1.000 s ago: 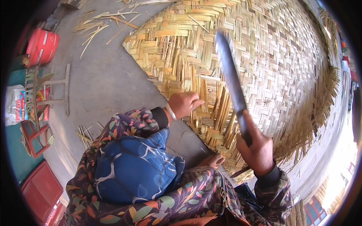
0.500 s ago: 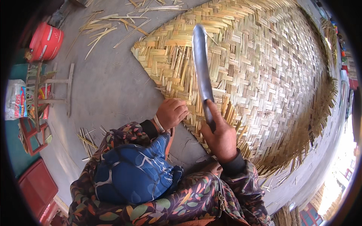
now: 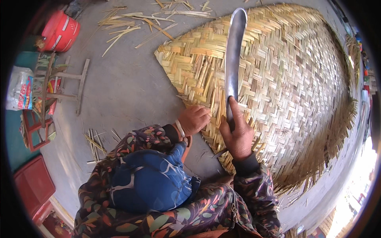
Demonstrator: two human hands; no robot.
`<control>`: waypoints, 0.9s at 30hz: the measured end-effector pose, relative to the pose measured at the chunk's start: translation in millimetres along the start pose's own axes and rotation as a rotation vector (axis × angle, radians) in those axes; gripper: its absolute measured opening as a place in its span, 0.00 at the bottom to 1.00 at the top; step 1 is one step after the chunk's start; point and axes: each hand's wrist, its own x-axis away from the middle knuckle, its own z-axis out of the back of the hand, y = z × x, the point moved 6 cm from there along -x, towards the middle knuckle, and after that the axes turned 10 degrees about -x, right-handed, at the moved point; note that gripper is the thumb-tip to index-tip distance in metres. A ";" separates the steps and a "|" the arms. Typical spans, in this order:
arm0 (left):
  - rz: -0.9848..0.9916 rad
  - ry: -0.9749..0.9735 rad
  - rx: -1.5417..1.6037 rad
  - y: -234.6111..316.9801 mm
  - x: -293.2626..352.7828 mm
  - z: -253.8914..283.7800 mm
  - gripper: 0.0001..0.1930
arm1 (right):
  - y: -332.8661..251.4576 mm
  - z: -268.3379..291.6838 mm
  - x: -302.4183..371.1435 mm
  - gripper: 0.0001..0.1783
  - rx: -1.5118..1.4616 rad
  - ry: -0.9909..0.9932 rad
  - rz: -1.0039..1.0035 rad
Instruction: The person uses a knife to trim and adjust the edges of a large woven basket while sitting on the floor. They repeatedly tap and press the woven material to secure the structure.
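Note:
My right hand point(image 3: 239, 137) is closed round the lower end of a long, slightly curved metal tool point(image 3: 235, 55), shaped like a trough with a rounded tip. The index finger lies along its shaft, and the tip points away from me over a large woven mat point(image 3: 274, 71) of flat, pale-yellow strips. To the left, my left hand point(image 3: 194, 119) is curled at the near edge of the mat, fingers closed on that border. Its fingertips are partly hidden, so I cannot see which strip they touch. Loose strip ends stand up beside my right hand.
Cut strips point(image 3: 131, 22) litter the grey floor beyond the mat's left corner, with more point(image 3: 94, 144) near my left sleeve. Along the left side are a red bucket point(image 3: 61, 31), a wooden frame point(image 3: 81, 87), a white plastic sack point(image 3: 19, 89) and a dark red panel point(image 3: 35, 184).
The whole view has shifted, so the mat and floor sit farther right. The tool has swung from leaning left to leaning slightly right. My left hand stays at the same part of the mat's edge.

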 end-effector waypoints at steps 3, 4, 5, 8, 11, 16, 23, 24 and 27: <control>0.020 0.059 0.073 -5.0 -11.5 4.6 0.10 | 56.1 -34.2 -1.2 0.34 0.185 -0.317 -0.264; 0.073 0.076 0.127 -10.3 -17.2 4.3 0.10 | 67.7 -42.2 -1.2 0.33 0.138 -0.372 -0.312; 0.201 0.099 0.167 -26.2 -24.7 3.6 0.10 | 74.1 -39.0 -2.3 0.32 -0.026 -0.306 -0.315; 0.556 0.097 0.176 -61.0 -31.1 10.7 0.13 | 47.1 -14.6 12.5 0.30 -0.280 -0.214 -0.445; 0.626 -0.084 0.032 -85.9 -51.6 4.9 0.14 | 49.4 -0.4 25.6 0.33 -0.254 -0.130 -0.446; 0.643 -0.244 0.027 -94.3 -60.1 -8.0 0.16 | 94.8 -12.8 73.5 0.33 -0.295 -0.162 -0.501; 0.694 -0.299 0.048 -102.8 -59.8 -17.0 0.13 | 108.0 -25.6 90.1 0.35 -0.165 -0.247 -0.523; 0.694 -0.309 0.047 -104.1 -60.8 -18.3 0.12 | 108.6 -25.8 89.7 0.35 -0.155 -0.248 -0.515; 0.698 -0.355 0.168 -112.6 -64.1 -15.1 0.13 | 109.8 -25.4 88.7 0.35 -0.134 -0.245 -0.488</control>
